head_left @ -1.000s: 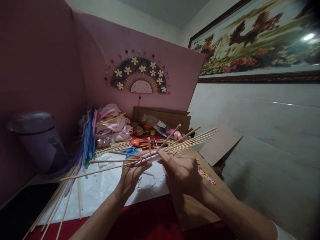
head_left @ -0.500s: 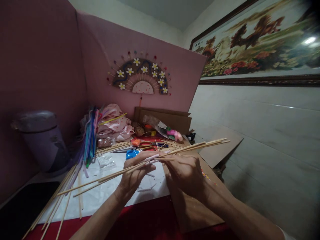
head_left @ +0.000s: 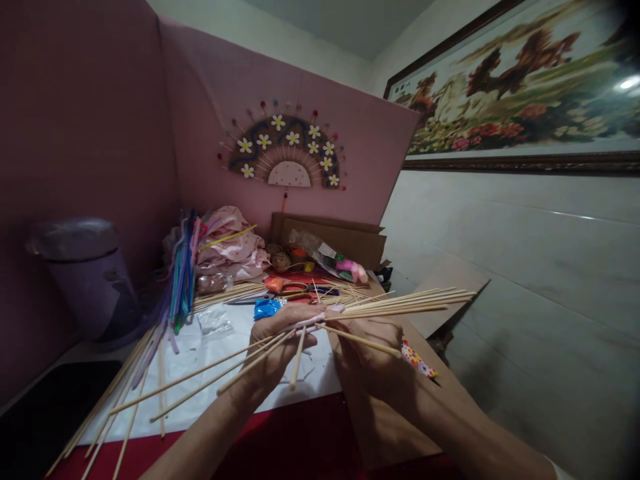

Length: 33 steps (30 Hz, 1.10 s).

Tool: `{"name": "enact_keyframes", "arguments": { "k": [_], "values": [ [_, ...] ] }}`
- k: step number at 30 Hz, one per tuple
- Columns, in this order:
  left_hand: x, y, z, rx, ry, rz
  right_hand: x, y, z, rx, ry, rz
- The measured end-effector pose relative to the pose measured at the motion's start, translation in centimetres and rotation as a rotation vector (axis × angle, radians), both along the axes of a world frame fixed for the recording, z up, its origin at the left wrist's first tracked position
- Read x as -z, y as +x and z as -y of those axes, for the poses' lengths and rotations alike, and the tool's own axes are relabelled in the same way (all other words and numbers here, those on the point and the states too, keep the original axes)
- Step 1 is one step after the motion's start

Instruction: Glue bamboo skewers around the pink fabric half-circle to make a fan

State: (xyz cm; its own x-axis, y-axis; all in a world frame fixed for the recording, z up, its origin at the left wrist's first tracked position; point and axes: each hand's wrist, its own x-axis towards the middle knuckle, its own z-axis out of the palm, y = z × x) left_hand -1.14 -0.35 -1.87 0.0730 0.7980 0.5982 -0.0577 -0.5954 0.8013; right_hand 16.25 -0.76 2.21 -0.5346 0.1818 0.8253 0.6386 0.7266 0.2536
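My left hand [head_left: 273, 339] is curled closed around a little pale pink piece [head_left: 312, 321] with thin wooden sticks [head_left: 400, 302] poking out both ways. My right hand [head_left: 373, 343] is bent by its other end; I can't tell if it grips. The piece is up over the white sheet [head_left: 200, 353], between my hands.

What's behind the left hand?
A blue packet, partly covered by the left hand, and part of the white sheet. The packet's hidden edge, and anything else behind the palm or fingers, can't be seen.
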Motion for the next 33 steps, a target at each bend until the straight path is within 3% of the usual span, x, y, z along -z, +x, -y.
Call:
{"name": "enact_keyframes", "arguments": {
  "k": [20,29,33],
  "values": [
    [0.5,0.2,0.0,-0.008,-0.035,0.018,0.6,0.1,-0.3,-0.007,-0.097,-0.014],
    [0.1,0.3,-0.2,-0.025,-0.055,0.083,0.9,-0.2,-1.1,-0.005,-0.015,-0.056],
    [0.4,0.7,-0.6,-0.045,-0.129,0.178,1.0,-0.3,-1.2,-0.084,0.038,-0.062]
  ]
}}
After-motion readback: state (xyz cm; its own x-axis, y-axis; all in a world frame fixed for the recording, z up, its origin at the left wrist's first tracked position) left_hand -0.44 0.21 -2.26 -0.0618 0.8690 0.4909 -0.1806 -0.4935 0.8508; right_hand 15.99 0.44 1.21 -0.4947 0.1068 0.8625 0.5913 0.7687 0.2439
